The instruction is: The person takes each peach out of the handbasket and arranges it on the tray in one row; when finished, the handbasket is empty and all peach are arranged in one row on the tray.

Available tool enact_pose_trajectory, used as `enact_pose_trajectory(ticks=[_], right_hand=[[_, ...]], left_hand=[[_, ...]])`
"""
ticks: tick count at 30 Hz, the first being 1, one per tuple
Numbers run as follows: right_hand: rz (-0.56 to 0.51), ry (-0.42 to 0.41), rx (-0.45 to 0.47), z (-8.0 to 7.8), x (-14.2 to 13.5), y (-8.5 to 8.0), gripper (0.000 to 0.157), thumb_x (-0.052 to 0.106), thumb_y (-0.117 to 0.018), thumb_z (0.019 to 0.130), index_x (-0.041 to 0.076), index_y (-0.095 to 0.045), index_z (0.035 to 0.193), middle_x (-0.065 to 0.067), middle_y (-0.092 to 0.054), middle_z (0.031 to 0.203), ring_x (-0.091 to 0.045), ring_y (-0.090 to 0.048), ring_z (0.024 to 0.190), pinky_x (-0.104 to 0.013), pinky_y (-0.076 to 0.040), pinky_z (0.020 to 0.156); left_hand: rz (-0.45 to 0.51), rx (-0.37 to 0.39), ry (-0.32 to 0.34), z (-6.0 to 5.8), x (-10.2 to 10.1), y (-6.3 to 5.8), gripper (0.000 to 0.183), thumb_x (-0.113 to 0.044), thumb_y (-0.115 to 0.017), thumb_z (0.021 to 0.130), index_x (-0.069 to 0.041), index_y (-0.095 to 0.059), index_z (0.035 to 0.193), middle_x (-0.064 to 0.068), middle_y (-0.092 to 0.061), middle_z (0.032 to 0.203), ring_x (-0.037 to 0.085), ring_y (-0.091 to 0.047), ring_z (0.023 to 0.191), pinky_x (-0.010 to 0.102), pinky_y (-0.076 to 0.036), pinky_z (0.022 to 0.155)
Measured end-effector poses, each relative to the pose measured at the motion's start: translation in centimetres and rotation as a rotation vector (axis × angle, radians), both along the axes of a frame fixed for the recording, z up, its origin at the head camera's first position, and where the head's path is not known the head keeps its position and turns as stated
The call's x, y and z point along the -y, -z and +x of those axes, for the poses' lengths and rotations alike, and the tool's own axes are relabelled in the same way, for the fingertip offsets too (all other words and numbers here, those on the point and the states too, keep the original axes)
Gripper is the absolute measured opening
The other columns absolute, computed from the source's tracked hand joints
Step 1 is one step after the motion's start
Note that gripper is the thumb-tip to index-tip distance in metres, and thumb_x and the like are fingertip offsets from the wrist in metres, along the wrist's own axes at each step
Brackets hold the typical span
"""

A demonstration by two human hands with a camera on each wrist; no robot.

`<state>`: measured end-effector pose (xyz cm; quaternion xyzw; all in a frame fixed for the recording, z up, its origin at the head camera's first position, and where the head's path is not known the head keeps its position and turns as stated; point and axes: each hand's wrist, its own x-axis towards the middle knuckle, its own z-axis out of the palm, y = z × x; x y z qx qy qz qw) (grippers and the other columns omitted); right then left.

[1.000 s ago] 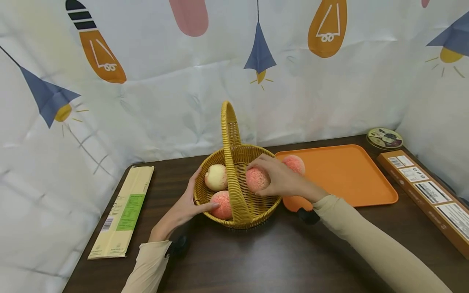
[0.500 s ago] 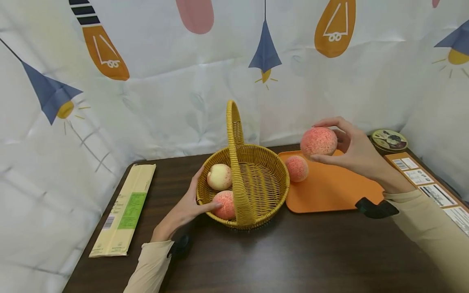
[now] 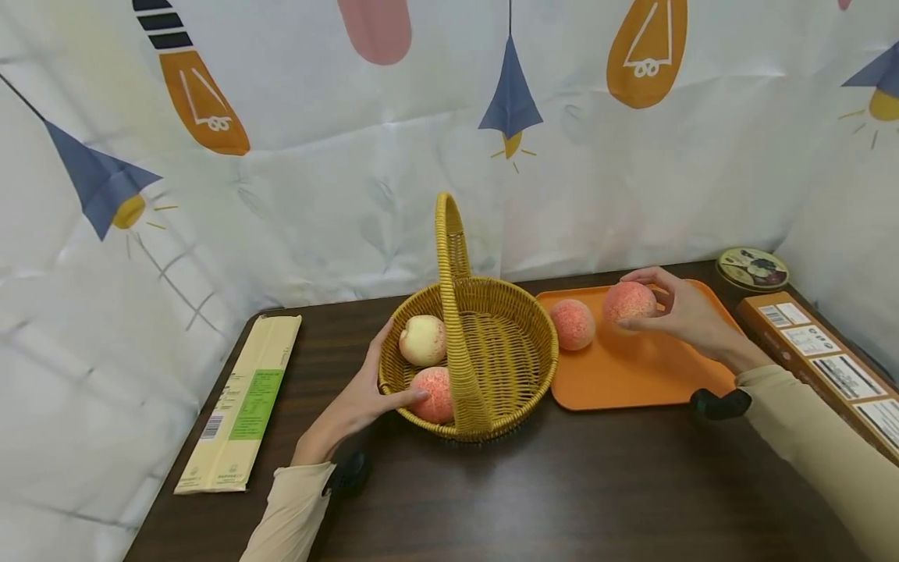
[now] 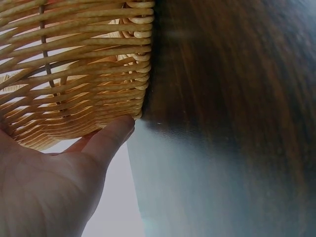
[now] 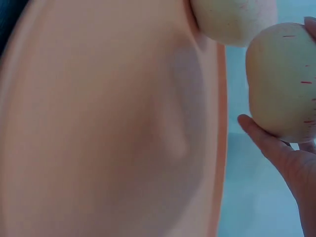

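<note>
Here, peach (image 3: 628,303) — within right grip (image 3: 697,318), over tray (image 3: 649,375)

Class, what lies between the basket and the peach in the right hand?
The head view shows another peach, on the tray, between the basket and the held peach.

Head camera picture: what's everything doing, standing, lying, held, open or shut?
Basket: upright, left hand gripping it
Cream peach: inside the basket
Near pink peach: also inside
Orange tray: lying flat
Middle pink peach: on the tray
Held peach: above tray in right hand
Round tin: looks closed
Brown box: flat
Cream package: flat
</note>
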<state>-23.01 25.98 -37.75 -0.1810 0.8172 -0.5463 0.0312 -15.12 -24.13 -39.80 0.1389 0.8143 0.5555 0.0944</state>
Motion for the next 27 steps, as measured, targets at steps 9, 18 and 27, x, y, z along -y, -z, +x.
enact_pose_trajectory(ticks=[9,18,27], right_hand=[[0.143,-0.058,0.015,-0.4,0.5,0.5,0.06,0.009,-0.086,0.088,0.006,-0.055,0.139,-0.013,-0.052,0.141,-0.036,-0.052,0.125,-0.024,-0.052,0.088],[0.182,-0.112,0.025,-0.7,-0.1,0.9,0.058,0.007,-0.083,0.09,0.002,-0.054,0.14,-0.016,-0.05,0.144,-0.042,-0.044,0.136,-0.04,-0.047,0.104],[0.281,-0.136,-0.035,-0.7,-1.1,0.4,0.059,0.006,-0.084,0.088,0.001,-0.056,0.14,-0.019,-0.051,0.143,-0.04,-0.047,0.128,-0.032,-0.049,0.097]], left_hand=[[-0.009,-0.005,-0.005,0.0,-0.1,-0.2,0.122,-0.028,-0.086,0.088,-0.025,0.006,0.169,0.02,-0.011,0.17,0.04,-0.032,0.151,0.058,-0.029,0.118],[-0.02,0.007,-0.006,0.0,-0.1,-0.1,0.123,-0.028,-0.086,0.088,-0.026,0.006,0.169,0.019,-0.01,0.17,0.04,-0.03,0.152,0.058,-0.029,0.118],[0.004,0.006,-0.001,-0.1,-0.1,-0.1,0.122,-0.024,-0.086,0.088,-0.023,0.007,0.169,0.019,-0.01,0.17,0.04,-0.032,0.151,0.058,-0.03,0.117]])
